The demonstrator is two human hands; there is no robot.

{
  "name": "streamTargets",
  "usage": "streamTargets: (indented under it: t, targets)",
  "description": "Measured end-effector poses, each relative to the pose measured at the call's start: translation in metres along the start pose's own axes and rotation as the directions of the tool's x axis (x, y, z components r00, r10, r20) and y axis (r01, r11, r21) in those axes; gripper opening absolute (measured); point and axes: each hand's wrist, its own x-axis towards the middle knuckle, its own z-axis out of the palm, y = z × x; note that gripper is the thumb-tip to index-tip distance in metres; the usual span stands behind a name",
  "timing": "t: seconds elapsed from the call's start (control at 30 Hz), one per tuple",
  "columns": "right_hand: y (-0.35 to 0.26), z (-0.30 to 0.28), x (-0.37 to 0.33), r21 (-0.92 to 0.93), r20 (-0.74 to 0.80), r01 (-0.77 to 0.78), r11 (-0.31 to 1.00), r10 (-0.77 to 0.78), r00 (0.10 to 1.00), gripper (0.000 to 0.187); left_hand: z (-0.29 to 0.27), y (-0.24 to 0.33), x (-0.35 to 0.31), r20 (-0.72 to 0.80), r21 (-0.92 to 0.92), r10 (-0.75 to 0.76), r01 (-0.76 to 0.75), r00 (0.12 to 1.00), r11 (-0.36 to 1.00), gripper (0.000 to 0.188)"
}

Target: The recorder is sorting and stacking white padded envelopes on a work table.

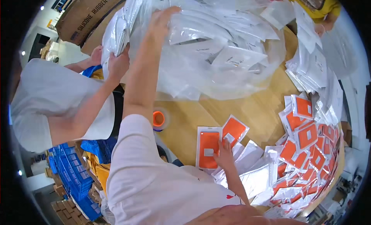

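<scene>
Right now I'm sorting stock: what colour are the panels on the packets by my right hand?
Orange panels, clearest in the head view.

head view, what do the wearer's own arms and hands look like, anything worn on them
The left hand and right hand are bare, with no gloves or wristbands showing. The left arm comes out of a loose, pale, near-white short sleeve. A small red heart-like mark shows on the matching fabric near the right forearm.
</scene>
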Motion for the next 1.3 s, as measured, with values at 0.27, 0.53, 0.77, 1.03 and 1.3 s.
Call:
streamTargets:
  t: [0.27,0.53,0.77,1.03,1.3]
  targets:
    - [0.024,0.009,0.005,0.121,-0.131,0.105,0.987,-0.089,0.987,0.065,-0.015,0.051,-0.075,0.139,0.020,0.641,-0.650,0.754,0.760,0.039]
    - [0.014,-0.059,-0.030,0.837,-0.407,0.264,0.479,0.224,0.886,0.063,-0.012,0.167,-0.170,0.175,-0.255,-0.071,0.115,0.982,0.960,0.034]
    - [0.000,-0.115,-0.080,0.902,-0.373,0.430,-0.031,0.444,0.815,0.050,0.038,0.225,-0.270,0.285,-0.507,-0.360,0.458,0.888,0.730,0.029]
    - [0.010,-0.096,-0.119,0.778,-0.299,0.543,-0.316,0.574,0.762,0.049,0.133,0.159,-0.455,0.648,-0.332,-0.629,0.903,0.430,0.274,0.034]
    - [0.085,-0.051,-0.133,0.979,-0.149,0.202,0.008,0.705,0.693,0.044,0.099,0.106,-0.517,0.906,0.386,-0.344,0.816,-0.248,0.431,0.035]
